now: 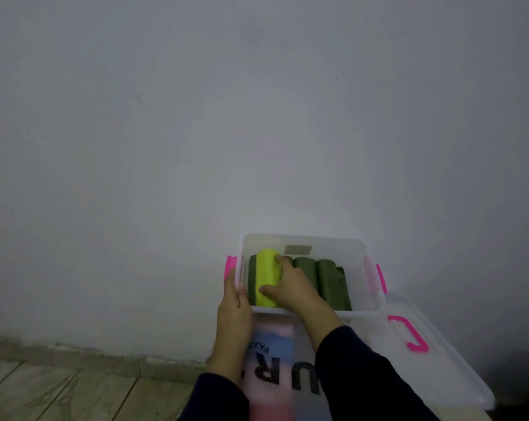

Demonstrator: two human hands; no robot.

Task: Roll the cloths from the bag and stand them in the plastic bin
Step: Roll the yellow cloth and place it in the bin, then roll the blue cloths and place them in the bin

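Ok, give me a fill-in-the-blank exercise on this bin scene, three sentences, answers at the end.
1. The right hand grips a rolled cloth coloured bright ____.
2. The left hand holds the clear plastic bin by its near ____ corner.
3. The latches on the bin's sides are coloured ____.

Missing words: yellow; left; pink

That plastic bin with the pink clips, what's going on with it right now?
A person is packing rolled cloths into the clear plastic bin. Their right hand grips a bright yellow-green roll and sets it among the dark green rolls already inside. Their left hand holds the bin's near left corner. The bin's lid lies to the right, and a printed bag sits below the bin.
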